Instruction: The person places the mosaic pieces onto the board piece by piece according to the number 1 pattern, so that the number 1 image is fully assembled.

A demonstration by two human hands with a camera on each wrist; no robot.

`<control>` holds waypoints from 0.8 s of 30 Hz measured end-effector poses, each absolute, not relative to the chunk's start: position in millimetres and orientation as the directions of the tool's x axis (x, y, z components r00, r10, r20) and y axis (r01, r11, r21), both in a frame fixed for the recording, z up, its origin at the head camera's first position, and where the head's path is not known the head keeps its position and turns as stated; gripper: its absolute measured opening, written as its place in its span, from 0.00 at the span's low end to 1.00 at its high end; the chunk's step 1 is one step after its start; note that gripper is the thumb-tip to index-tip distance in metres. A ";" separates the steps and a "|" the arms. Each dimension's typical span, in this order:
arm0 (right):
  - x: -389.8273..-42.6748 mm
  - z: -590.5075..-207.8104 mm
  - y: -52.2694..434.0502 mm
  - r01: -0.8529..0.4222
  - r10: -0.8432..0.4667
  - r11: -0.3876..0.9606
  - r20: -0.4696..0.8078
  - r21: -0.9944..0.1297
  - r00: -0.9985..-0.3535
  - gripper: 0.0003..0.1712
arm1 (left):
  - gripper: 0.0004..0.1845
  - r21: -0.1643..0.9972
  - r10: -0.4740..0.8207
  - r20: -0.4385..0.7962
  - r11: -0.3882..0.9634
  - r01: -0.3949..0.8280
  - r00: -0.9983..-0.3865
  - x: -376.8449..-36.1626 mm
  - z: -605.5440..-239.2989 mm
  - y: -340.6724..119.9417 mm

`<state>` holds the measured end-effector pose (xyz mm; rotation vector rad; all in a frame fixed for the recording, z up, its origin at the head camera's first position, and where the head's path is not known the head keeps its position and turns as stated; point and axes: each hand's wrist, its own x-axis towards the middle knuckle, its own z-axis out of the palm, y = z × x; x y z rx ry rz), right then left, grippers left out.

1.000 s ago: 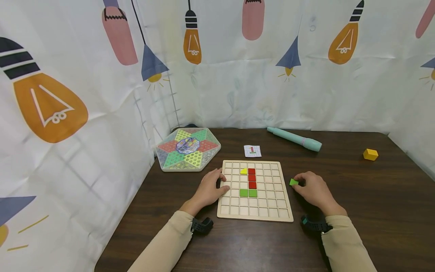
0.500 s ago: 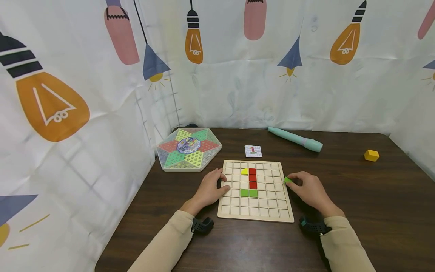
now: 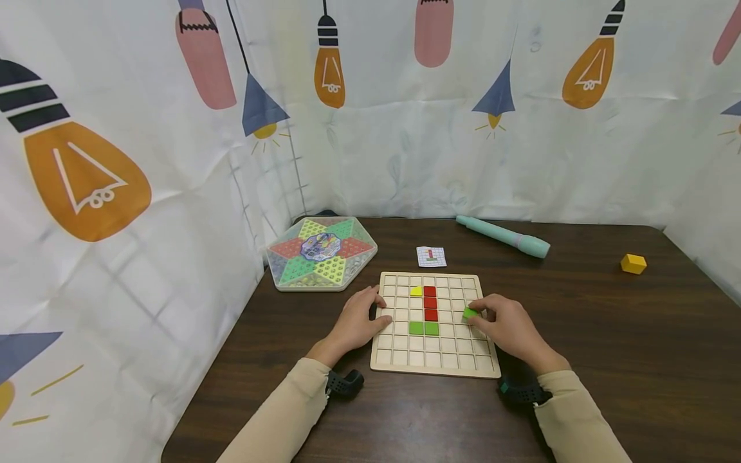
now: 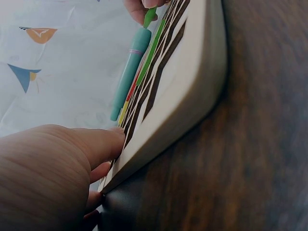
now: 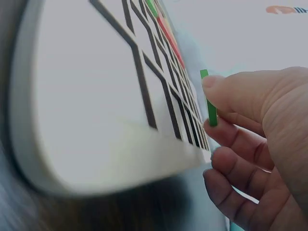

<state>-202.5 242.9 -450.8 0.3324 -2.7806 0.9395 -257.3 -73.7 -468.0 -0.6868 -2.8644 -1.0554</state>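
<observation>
A wooden grid board [image 3: 435, 360] lies on the dark table, holding a yellow tile [image 3: 415, 291], three red tiles [image 3: 429, 303] in a column and two green tiles [image 3: 423, 328]. My right hand [image 3: 505, 328] pinches a small green tile [image 3: 469, 313] just above the board's right part; in the right wrist view that green tile [image 5: 208, 98] sits between thumb and finger over the board [image 5: 96, 96]. My left hand [image 3: 359, 319] rests on the board's left edge, fingers flat on it. In the left wrist view my left hand's fingers [image 4: 96, 142] touch the board's rim [image 4: 187, 96].
A hexagonal checkers box [image 3: 320, 253] stands at the back left. A small pattern card [image 3: 431, 256] lies behind the board. A teal pen [image 3: 501, 236] lies at the back, and a yellow block [image 3: 633, 263] sits far right. Curtain walls enclose the table.
My right hand has carried the green tile leftward, from beside the board's right edge to over its grid. The left hand has stayed put.
</observation>
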 end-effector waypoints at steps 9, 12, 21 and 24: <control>-200.8 -453.2 231.5 -0.270 -0.185 0.757 0.201 -0.595 -0.962 0.13 | 0.10 0.612 0.393 0.155 0.682 0.400 -0.907 -257.3 -467.2 -72.7; -200.3 -453.5 227.5 -0.276 -0.197 0.754 0.195 -0.596 -0.961 0.13 | 0.10 0.610 0.396 0.160 0.680 0.406 -0.904 -257.3 -467.4 -72.9; -199.5 -455.4 219.0 -0.331 -0.257 0.742 0.210 -0.583 -0.943 0.11 | 0.10 0.616 0.398 0.164 0.673 0.409 -0.903 -256.6 -467.3 -73.6; -199.3 -455.6 217.4 -0.339 -0.265 0.737 0.211 -0.584 -0.941 0.11 | 0.10 0.617 0.398 0.162 0.674 0.407 -0.903 -256.6 -467.1 -73.7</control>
